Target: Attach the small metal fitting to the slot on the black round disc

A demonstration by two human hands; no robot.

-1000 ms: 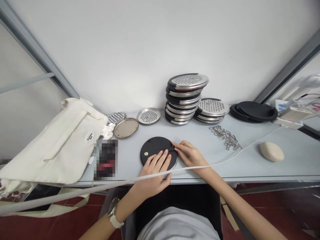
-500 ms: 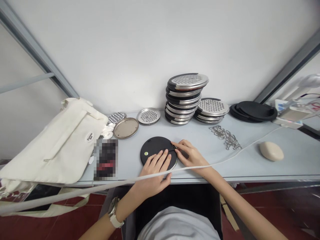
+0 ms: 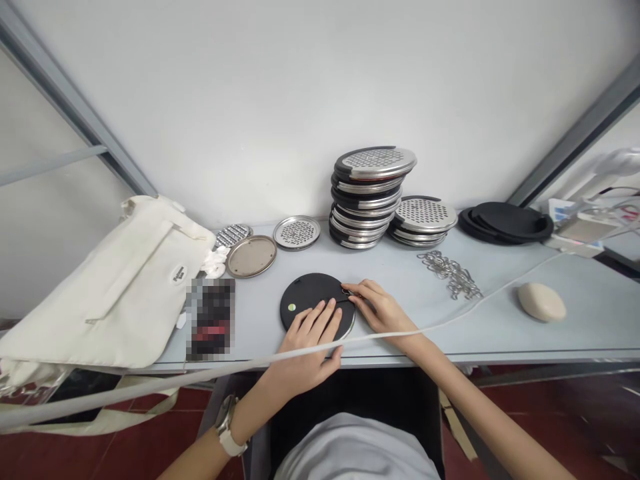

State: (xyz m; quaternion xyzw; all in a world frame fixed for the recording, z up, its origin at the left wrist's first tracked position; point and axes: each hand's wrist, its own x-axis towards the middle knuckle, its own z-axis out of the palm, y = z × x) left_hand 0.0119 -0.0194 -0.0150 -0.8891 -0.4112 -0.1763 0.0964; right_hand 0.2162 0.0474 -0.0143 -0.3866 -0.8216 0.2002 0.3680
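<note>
A round black disc [image 3: 311, 293] with a green-and-white sticker and a silvery rim lies flat at the table's front edge. My left hand [image 3: 311, 340] rests on it with its fingers stretched out, covering its lower part. At the disc's right edge, where a slit runs, my right hand [image 3: 377, 307] pinches a small metal clip [image 3: 347, 292] between thumb and fingertips. Part of the clip is hidden by those fingers. To the right, a pile of similar metal clips [image 3: 453, 273] lies loose on the table.
Behind stand a tall stack of round graters [image 3: 367, 200] and a lower stack [image 3: 424, 217]. Black discs [image 3: 510, 223] lie at back right. Loose metal plates [image 3: 253, 257] and a cream bag [image 3: 115, 287] are left. A white cable [image 3: 435, 327] crosses in front; a beige mouse-shaped object [image 3: 541, 302] sits right.
My right fingertips have shifted slightly at the disc's edge, and more of the metal clip shows between them. My left hand and the disc have stayed in place.
</note>
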